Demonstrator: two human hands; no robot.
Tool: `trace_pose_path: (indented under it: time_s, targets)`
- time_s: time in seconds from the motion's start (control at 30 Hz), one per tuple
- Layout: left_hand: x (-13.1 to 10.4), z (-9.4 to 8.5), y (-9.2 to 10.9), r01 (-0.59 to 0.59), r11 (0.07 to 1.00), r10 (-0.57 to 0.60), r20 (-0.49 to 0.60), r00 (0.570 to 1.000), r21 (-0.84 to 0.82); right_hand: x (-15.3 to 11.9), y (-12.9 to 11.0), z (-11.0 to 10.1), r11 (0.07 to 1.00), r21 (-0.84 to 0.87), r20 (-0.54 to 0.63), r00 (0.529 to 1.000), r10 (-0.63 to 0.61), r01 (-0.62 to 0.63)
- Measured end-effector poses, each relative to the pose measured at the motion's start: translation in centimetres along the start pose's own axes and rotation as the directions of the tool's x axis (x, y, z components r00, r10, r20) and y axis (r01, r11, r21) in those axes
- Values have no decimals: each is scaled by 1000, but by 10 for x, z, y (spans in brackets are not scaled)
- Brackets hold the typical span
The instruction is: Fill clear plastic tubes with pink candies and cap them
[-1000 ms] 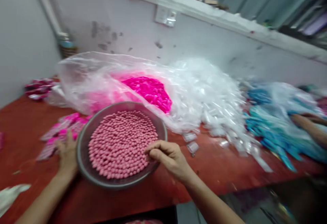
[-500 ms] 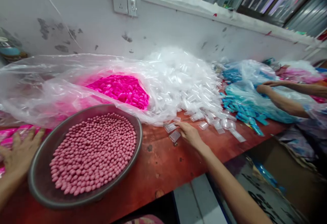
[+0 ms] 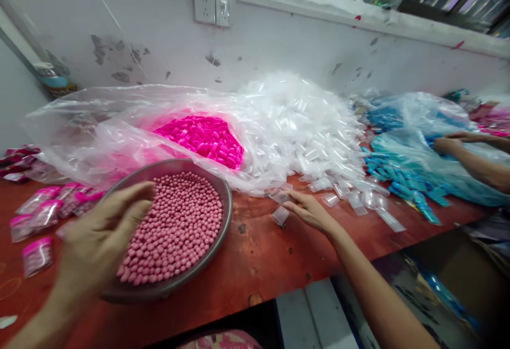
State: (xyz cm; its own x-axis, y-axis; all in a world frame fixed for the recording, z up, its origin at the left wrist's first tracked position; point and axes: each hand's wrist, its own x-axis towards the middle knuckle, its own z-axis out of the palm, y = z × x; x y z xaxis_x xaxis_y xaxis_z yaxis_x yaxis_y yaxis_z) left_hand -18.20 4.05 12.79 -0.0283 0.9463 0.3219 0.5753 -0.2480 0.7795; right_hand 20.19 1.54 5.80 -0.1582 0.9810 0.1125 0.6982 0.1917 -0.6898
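Note:
My left hand (image 3: 101, 240), blurred, hovers over the left side of a dark round bowl (image 3: 228, 205). Its thumb and fingers are apart with nothing visible between them. Many small pink beads (image 3: 175, 227) fill the bowl. Farther right, my right hand (image 3: 313, 212) rests low at the table, its fingertips pinching the edge of a small clear plastic case (image 3: 279, 195). Another clear case (image 3: 280, 215) lies just below those fingertips. Left of the bowl are several bead-filled cases with pink caps (image 3: 37, 256), partly hidden by my left hand.
Behind the bowl lies a plastic bag (image 3: 67, 120) with bright pink caps (image 3: 203, 139). A heap of clear cases (image 3: 314, 126) stands beside it against the wall. Blue pieces (image 3: 398, 176) lie farther right, where another person's hands (image 3: 454, 144) reach into a bag.
My left hand has come up from the pink-capped cases to over the bowl. My right fingertips have closed on a clear case, which has shifted slightly. The view has turned left.

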Motion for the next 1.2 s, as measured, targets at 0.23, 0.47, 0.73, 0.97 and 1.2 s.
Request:
trace_pose_path:
  time_s: [0.23, 0.47, 0.73, 0.97, 1.2]
  targets:
    - [-55, 84, 50, 511, 613, 81, 691, 718, -603, -27, -99, 55, 612, 775, 261, 962, -78, -160]
    - [-60, 68, 46, 440, 430, 42, 505, 862, -788, -31, -127, 99, 523, 811, 373, 920, -119, -262]
    - [-70, 71, 47, 403, 613, 22, 525, 851, -679, -52, -116, 81, 652, 758, -55, 998, 25, 25]
    - [-99, 118, 35, 626, 433, -54, 675, 736, -648, -61, -112, 80, 979, 84, -127, 976, -175, 186]
    - [-89, 139, 25, 508, 689, -46, 667, 743, -518, -35, -23, 39, 902, -422, -22, 994, -108, 88]
